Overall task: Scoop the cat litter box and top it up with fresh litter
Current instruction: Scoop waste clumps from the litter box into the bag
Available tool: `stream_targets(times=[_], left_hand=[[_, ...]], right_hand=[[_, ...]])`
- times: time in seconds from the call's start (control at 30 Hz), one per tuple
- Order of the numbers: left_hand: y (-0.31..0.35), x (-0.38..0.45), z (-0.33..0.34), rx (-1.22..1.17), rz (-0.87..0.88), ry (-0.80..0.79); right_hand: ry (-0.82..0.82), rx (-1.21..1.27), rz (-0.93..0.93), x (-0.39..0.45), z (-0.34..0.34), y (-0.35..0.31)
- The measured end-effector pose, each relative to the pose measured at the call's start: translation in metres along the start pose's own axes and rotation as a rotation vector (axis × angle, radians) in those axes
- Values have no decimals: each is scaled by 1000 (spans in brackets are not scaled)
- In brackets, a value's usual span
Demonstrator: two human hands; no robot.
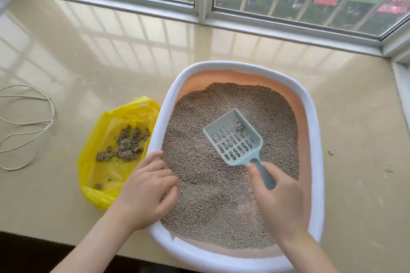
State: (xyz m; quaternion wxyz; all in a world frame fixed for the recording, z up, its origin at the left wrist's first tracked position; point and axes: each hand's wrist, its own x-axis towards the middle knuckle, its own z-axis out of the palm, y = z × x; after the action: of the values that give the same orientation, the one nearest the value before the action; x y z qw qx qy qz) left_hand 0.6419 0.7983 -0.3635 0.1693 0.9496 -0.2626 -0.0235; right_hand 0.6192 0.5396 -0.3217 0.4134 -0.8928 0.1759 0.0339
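Head view, looking down: my right hand (pixel 279 197) is wrapped around the grey handle of the scoop (pixel 235 139), thumb laid along the handle's left side and the other fingers curled under it. Beyond my knuckles the slotted blue-grey head of the scoop lies on the litter (pixel 199 195), tilted away from me, with one small clump sitting near its far end. The litter box (pixel 315 162), white-rimmed with a peach inner wall, surrounds my grip on all sides; grey granules fill it, heaped higher on the far side. Just ahead of my wrist a patch of the pinkish floor of the box shows through the litter. My left hand (pixel 148 190) rests on the box's near-left rim, fingers loosely bent over the edge and touching the litter, holding nothing. Left of that hand, just beside the box, a yellow plastic bag (pixel 93 175) lies open with dark clumps (pixel 126 146) in it. Farther left, a loop of pale cord (pixel 42 126) lies on the beige sill (pixel 111 51).
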Motion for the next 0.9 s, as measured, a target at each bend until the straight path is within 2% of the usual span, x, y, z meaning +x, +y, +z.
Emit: stream_targets(times=[0.2,0.4,0.63,0.77,0.9], left_hand=[[-2,-2,4,9,12,42],[-8,-4,5,-17,85,93],[-19,-14,7,-157,180,181],[-20,-14,12,-196,170,200],[-22,-15,16,-255,158,194]], right_hand=[[-54,-49,-20,-2,4,-1],[-34,-91,-96,1,4,-17],[-23,-172,-447,10,35,-73],[0,-353,-672,16,77,-104],[-14,-570,-791,22,113,-119]])
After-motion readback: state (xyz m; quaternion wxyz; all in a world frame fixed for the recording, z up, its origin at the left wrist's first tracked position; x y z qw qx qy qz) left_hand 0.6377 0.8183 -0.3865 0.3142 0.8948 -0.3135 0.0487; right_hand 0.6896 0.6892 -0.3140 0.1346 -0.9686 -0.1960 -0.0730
